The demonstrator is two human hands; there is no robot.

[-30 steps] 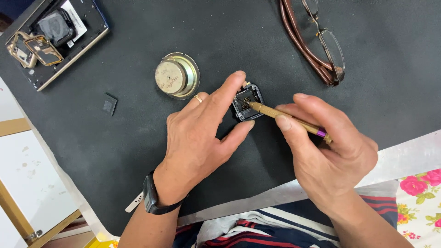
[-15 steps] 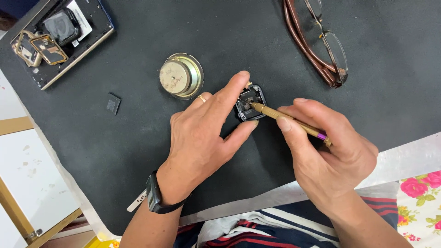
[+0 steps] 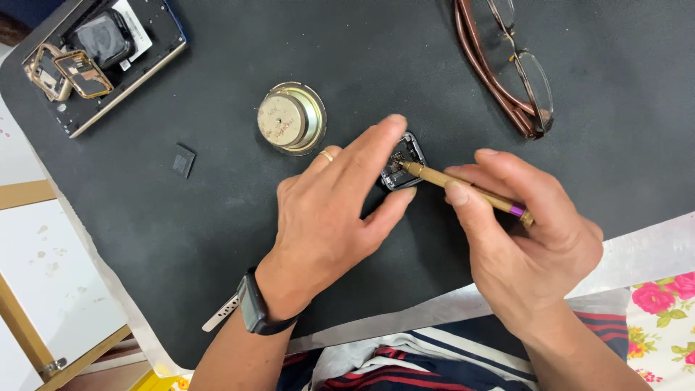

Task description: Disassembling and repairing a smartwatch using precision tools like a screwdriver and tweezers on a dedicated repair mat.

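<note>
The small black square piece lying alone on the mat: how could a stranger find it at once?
Start at the black mat, then the round metal speaker. Left of it, below the tray, lies the small black square piece, flat, dark and untouched.

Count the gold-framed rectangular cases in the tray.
2: both gold-framed cases lie side by side at the left end of the tray, top left. Others may be hidden.

The left hand hides much of the small black casing.

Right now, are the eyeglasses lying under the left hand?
No, the eyeglasses lie apart at the mat's upper right, while the left hand rests on the small black device.
</note>
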